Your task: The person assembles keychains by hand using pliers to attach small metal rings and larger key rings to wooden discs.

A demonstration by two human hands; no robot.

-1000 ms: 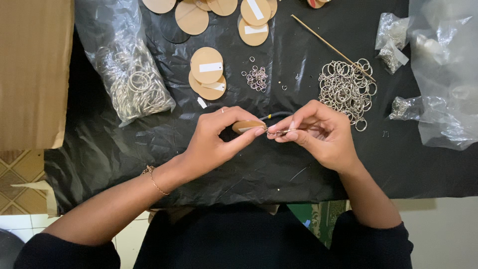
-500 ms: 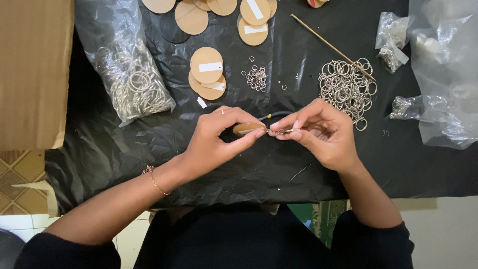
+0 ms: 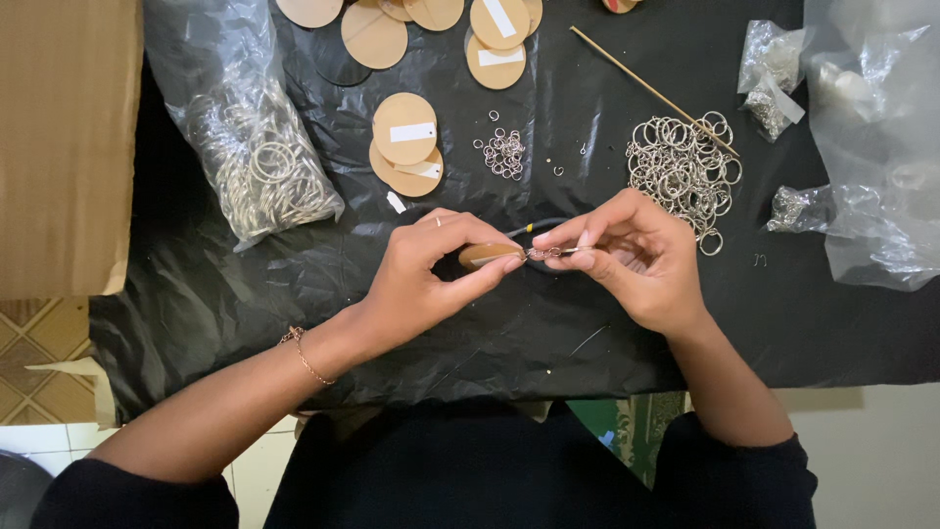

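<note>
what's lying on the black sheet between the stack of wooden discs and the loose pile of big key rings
In the head view, a small heap of tiny jump rings lies between the wooden discs and the key-ring pile, plus a few stray bits.

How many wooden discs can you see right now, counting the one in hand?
10 at least: six or so along the top edge, some cut off or overlapping; two stacked mid-table; one held edge-on in the left hand. More may be hidden.
</note>
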